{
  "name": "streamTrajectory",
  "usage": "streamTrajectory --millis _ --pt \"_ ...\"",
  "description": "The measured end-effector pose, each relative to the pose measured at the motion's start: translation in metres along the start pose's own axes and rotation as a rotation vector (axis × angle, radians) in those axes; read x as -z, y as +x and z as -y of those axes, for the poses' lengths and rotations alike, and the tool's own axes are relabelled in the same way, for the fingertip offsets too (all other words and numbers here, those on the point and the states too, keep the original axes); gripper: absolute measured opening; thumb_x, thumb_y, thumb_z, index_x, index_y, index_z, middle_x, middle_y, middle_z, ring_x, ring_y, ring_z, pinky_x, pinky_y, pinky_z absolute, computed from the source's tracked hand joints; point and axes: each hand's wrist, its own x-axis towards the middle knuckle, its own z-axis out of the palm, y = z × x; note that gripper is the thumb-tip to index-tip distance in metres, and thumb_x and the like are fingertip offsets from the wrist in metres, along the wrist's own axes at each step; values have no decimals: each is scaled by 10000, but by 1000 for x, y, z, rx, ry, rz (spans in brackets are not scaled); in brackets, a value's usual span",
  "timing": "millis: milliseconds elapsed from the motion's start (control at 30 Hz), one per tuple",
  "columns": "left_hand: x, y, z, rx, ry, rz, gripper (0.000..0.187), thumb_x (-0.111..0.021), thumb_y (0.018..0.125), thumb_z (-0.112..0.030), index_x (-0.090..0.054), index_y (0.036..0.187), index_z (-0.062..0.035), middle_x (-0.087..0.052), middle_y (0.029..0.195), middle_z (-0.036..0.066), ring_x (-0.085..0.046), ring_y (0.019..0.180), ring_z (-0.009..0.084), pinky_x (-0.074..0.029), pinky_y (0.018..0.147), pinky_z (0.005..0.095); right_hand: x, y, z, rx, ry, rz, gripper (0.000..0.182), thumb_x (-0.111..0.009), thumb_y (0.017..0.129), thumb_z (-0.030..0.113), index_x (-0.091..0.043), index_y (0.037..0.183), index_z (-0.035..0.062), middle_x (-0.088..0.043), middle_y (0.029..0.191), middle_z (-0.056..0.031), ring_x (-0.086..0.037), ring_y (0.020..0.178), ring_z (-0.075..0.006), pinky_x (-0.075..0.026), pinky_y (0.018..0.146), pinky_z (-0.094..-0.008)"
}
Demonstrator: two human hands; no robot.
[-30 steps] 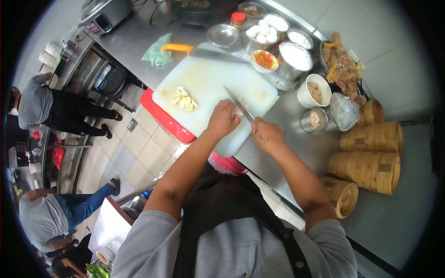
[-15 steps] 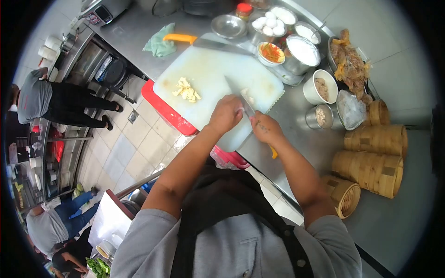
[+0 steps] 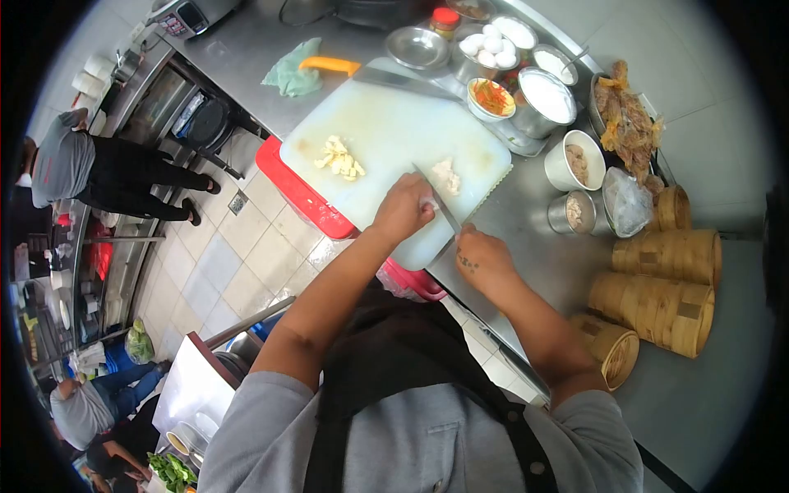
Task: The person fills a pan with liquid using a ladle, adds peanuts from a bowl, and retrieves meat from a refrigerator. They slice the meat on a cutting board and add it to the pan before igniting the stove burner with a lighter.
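Note:
My right hand [image 3: 483, 256] is closed around the handle of a kitchen knife [image 3: 445, 209], its blade pointing up and left over the white cutting board [image 3: 386, 131]. Close against the blade, my left hand [image 3: 406, 207] has its fingers curled; a pale bit shows at the fingertips, too small to name. Chopped whitish pieces [image 3: 446, 176] lie just beyond the blade. Farther left on the board is a small heap of pale yellow chunks [image 3: 339, 160]. A second knife with an orange handle [image 3: 330, 65] rests along the board's far edge.
Egg bowl [image 3: 486, 51], white-filled metal container [image 3: 546, 97] and white tub [image 3: 573, 159] stand to the right. Bamboo steamers [image 3: 653, 304] are stacked nearer me. A red tray [image 3: 296, 193] juts out under the board's left side. Two co-workers stand at left.
The knife has shifted away from the whitish pieces, which now show in full beyond it. My right hand is slightly lower and farther right. The whole view has shifted a little.

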Motion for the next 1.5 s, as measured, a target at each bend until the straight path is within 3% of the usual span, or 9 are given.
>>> streamTrajectory --millis 167,367,500,700,1000,1200,1267,1500 --pt "2 3 5 28 11 57 252 -669 662 -21 -573 895 -30 -571 935 143 -557 926 350 -477 799 399 -19 53 12 36 111 -173 246 -454 912 192 -538 922 -40 -648 823 -244 -644 799 -405 -492 748 -493" --pt "5 -3 2 -28 -37 -26 206 -646 669 -30 -558 854 -22 -550 899 150 -540 916 356 -465 788 411 -11 35 -6 -53 114 -4 324 -406 957 281 -548 956 -10 -640 871 -256 -628 847 -416 -477 776 -494" --pt "2 -6 0 -45 -112 -130 156 -615 669 -20 -540 805 -14 -522 849 154 -520 879 355 -447 763 427 -13 34 -12 -75 131 -27 335 -403 955 291 -552 966 -8 -644 888 -247 -624 868 -416 -471 790 -494" --pt "6 -5 4 4 12 -29 207 -615 661 -15 -567 863 -8 -538 900 150 -532 895 343 -452 795 411 -6 34 -9 -120 138 -92 338 -406 957 292 -556 965 -11 -646 879 -249 -626 870 -418 -464 800 -499" --pt "9 -10 -2 8 38 -113 189 -608 655 -36 -544 831 -13 -525 890 159 -510 902 352 -436 804 428 -2 -3 10 34 -50 -124 233 -451 925 203 -536 876 -8 -649 734 -220 -645 685 -399 -503 662 -482" --pt "5 -10 3 14 -16 -49 213 -631 639 -23 -569 843 -26 -545 887 155 -523 889 352 -458 798 415 -12 -7 6 -20 -13 21 188 -467 893 154 -527 893 -24 -642 783 -249 -646 745 -395 -500 696 -488" --pt "5 -9 3 2 -19 -32 224 -647 633 -14 -575 845 -23 -556 882 148 -536 892 347 -465 782 409 -35 26 7 45 91 -124 219 -458 905 174 -531 928 -32 -642 833 -252 -641 801 -400 -493 734 -489" --pt "13 -18 2 54 -27 -37 252 -650 651 -35 -577 890 -5 -555 931 162 -548 914 347 -474 788 395 -15 25 -13 -37 124 -30 308 -415 950 272 -555 950 -2 -643 869 -245 -631 848 -400 -471 786 -494"
